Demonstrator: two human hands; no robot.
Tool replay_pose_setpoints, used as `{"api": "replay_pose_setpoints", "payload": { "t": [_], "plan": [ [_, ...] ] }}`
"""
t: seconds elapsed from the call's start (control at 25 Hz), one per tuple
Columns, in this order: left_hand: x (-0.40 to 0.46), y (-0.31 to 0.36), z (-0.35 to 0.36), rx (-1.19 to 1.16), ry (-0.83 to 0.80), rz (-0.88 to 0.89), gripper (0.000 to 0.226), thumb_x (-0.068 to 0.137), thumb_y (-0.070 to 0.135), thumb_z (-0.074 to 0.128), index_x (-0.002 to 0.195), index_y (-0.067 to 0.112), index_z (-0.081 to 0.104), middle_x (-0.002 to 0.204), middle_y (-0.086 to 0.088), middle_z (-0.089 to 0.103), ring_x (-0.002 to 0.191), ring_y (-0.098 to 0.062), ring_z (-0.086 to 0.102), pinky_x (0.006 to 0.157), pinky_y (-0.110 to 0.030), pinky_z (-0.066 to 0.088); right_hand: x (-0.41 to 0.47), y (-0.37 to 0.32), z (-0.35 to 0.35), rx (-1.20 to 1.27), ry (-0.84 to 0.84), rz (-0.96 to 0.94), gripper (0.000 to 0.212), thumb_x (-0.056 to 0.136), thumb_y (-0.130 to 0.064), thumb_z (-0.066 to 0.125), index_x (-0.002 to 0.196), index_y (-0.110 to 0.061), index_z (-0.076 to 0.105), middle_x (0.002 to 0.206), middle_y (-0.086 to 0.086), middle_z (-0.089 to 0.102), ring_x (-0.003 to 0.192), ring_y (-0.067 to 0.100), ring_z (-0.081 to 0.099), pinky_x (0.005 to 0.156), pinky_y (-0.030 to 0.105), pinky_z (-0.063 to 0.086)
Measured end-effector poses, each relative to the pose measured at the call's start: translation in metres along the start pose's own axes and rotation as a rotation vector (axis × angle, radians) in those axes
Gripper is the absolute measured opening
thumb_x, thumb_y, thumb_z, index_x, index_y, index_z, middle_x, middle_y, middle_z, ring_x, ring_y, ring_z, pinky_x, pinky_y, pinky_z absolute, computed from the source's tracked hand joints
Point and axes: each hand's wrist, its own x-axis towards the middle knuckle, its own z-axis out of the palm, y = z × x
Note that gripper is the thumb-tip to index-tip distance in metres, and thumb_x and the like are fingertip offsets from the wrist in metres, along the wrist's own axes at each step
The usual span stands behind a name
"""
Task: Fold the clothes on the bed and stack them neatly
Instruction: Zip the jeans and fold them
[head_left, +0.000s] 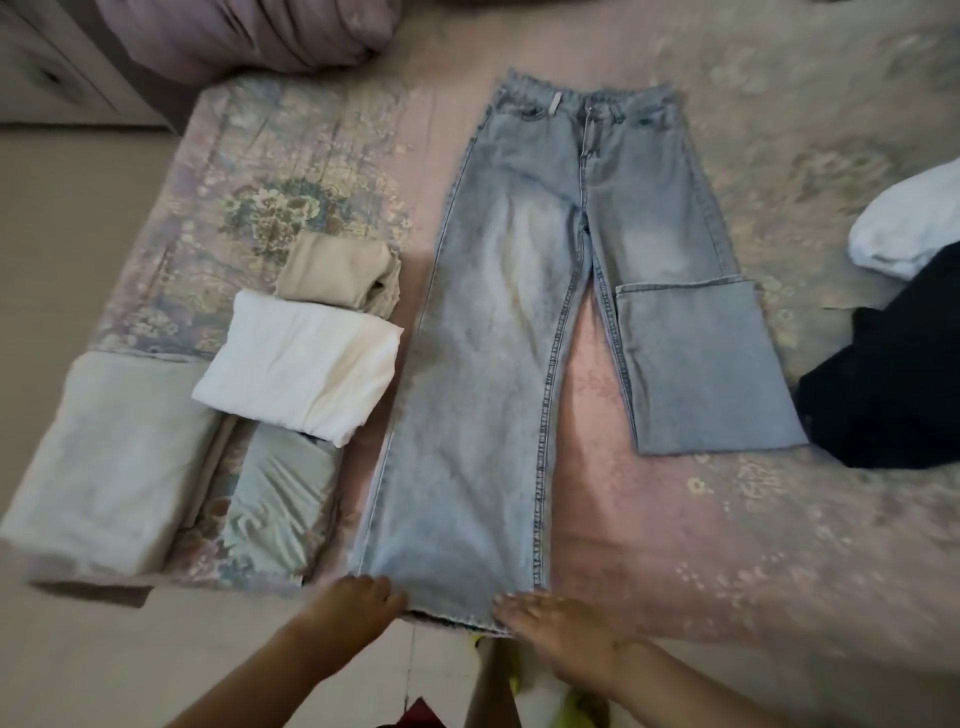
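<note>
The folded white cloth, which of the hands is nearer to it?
Left. The left hand lies below the folded white cloth; the right hand lies farther right.

Light-blue jeans (498, 332) flat, one leg folded

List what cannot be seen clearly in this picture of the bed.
Head view only:
- Black garment: cut off by the right edge.
- White cloth: cut off by the right edge.
- Jeans: right leg doubled over, hiding its underside.
- Left hand and right hand: blurred; grip unclear.
</note>
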Motion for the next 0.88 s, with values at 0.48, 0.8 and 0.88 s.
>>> {"api": "replay_pose_setpoints", "payload": {
  "t": [0.48,0.8,0.88],
  "plan": [
    [0.000,0.023,-0.019,-0.511,0.200,-0.213,0.042,0.057,-0.007,0.084,0.085,0.016,0.063,0.072,-0.002,0.067,0.060,-0.020,0.066,0.051,-0.027,0.050,-0.027,-0.003,-0.026,0.528,0.022,0.415,0.020,0.104,-0.016,0.053,0.112,-0.001,0.064,0.112,0.025,0.067,0.104,0.033,0.064,0.082,0.038,0.043],
    [0.195,-0.163,-0.096,-0.884,0.525,-0.679,0.015,0.092,0.000,0.068,0.106,-0.005,0.067,0.102,-0.026,0.067,0.096,-0.037,0.062,0.082,-0.038,0.044,0.098,0.144,-0.176,0.829,0.721,0.744,0.011,0.092,-0.007,0.072,0.091,0.003,0.067,0.079,0.010,0.054,0.076,0.018,0.045,0.063,0.027,0.033],
    [0.240,-0.190,-0.100,-0.953,0.555,-0.744,0.019,0.093,-0.001,0.066,0.111,-0.005,0.065,0.109,-0.026,0.065,0.101,-0.037,0.060,0.083,-0.036,0.043,0.127,0.180,-0.190,0.857,0.822,0.818,0.010,0.092,-0.007,0.073,0.087,-0.002,0.066,0.078,0.010,0.055,0.076,0.019,0.045,0.064,0.029,0.034]
  ]
}}
